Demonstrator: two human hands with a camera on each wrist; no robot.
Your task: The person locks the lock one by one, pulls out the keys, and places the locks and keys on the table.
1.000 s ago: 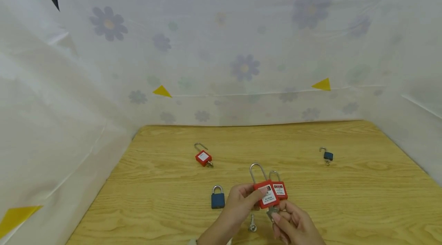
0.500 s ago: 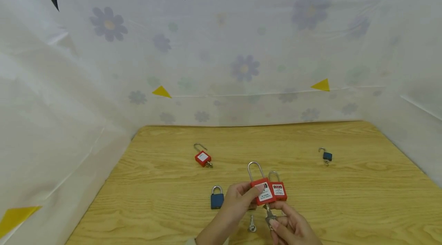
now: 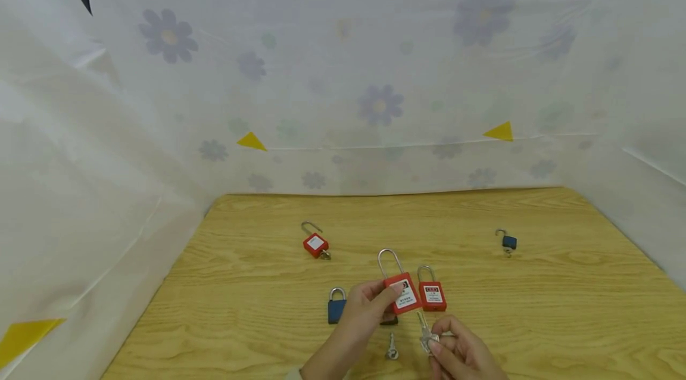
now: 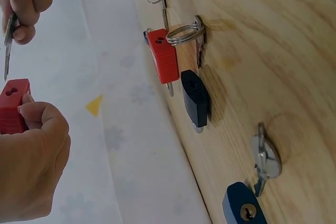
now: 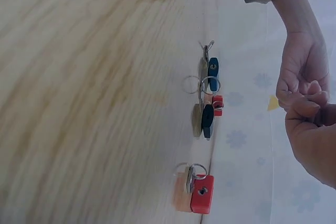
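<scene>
My left hand (image 3: 364, 311) holds a red padlock (image 3: 403, 293) up off the table, thumb on its white label and shackle pointing up. Its shackle looks seated in the body. A silver key (image 3: 427, 335) is pinched between thumb and fingers of my right hand (image 3: 462, 351), blade toward the lock's underside. In the left wrist view a gap separates that key (image 4: 9, 45) from the keyhole of the held padlock (image 4: 13, 103). Just right of it, a second red padlock (image 3: 432, 296) is on the table. In the right wrist view, fingers hide the key and held lock.
Beside my left forearm lies a blue padlock (image 3: 336, 312); a dark padlock (image 4: 194, 100) is partly hidden behind that hand. Loose keys (image 3: 392, 349) lie nearby. Farther back are a red padlock (image 3: 315, 245) and a small blue one (image 3: 509, 242), both with raised shackles.
The held padlock has shifted left, uncovering the second red padlock. From close under the lock, the key in my right hand has come down and then right, apart from it.
</scene>
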